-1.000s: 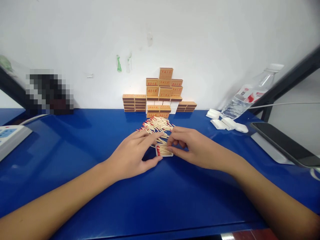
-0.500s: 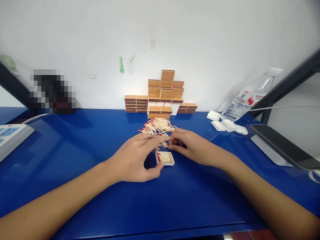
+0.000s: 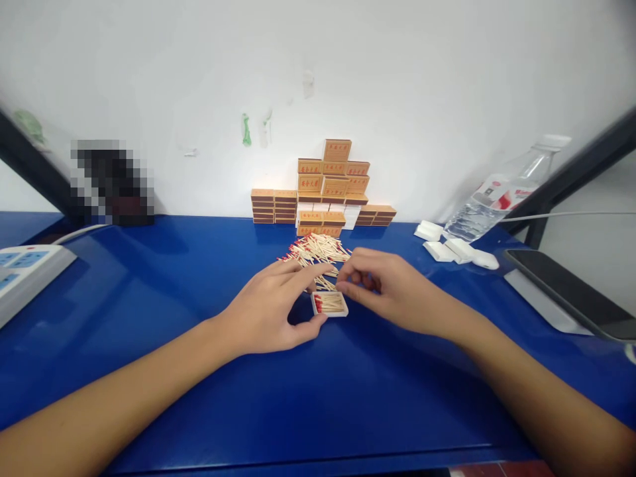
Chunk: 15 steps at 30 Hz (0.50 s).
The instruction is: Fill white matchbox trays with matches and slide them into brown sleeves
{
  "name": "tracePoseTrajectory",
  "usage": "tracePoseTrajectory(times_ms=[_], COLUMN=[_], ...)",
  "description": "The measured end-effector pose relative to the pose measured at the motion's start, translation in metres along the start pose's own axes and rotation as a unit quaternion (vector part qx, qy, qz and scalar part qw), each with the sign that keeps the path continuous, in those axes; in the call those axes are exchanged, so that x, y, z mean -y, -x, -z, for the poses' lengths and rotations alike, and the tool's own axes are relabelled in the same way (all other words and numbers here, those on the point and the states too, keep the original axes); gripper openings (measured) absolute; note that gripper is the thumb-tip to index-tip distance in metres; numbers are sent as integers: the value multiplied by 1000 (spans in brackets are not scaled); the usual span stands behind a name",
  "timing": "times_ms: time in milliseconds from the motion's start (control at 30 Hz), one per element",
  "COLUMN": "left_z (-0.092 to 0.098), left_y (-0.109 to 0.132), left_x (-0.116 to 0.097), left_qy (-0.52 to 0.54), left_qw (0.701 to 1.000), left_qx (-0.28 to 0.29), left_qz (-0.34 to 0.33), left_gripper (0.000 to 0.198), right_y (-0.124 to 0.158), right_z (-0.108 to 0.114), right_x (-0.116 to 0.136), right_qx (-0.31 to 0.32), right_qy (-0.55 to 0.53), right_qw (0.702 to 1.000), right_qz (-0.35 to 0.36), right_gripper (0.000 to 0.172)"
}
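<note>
My left hand [image 3: 271, 305] holds a small white matchbox tray [image 3: 340, 314] at its left end, thumb on the near side and fingers curled behind. Inside the tray lie several matches [image 3: 332, 303], their red heads pointing left. Just beyond it spreads a loose pile of matches [image 3: 322, 247]. My right hand [image 3: 385, 285] hovers at the tray's far right corner, thumb and fingertips pinched together. Whatever sits in that pinch is too small to make out.
Stacked matchboxes [image 3: 335, 185] stand against the wall behind the pile. To the right are white blocks [image 3: 440, 251], a tilted water bottle [image 3: 489, 195] and a phone [image 3: 571, 288] on a stand. A power strip [image 3: 34, 278] lies at the left on the blue table [image 3: 308, 411].
My left hand and the tray have shifted slightly away from me, towards the pile. My right hand's pinched fingertips have come from the near matches to the tray's corner. The view has turned slightly.
</note>
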<state>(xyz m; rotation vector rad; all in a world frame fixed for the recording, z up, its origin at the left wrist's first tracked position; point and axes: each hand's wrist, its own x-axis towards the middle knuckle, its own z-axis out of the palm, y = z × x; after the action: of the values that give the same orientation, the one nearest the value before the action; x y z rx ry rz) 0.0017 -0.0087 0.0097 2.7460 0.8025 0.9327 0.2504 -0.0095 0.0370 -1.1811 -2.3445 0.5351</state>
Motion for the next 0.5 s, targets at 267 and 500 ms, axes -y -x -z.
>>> tracePoseTrajectory(times_ms=[267, 500], left_z=[15, 19], left_y=[-7, -8], left_x=[13, 18], left_qy=[-149, -170], left_qw=[982, 972], left_qx=[-113, -165], left_qz=[-15, 15], left_gripper=[59, 57], right_y=[-14, -11], right_z=[-26, -25], right_x=[-20, -14], right_qx=[-77, 3], right_qy=[29, 49], right_qw=[994, 996], right_qz=[-72, -76], right_gripper=[20, 21])
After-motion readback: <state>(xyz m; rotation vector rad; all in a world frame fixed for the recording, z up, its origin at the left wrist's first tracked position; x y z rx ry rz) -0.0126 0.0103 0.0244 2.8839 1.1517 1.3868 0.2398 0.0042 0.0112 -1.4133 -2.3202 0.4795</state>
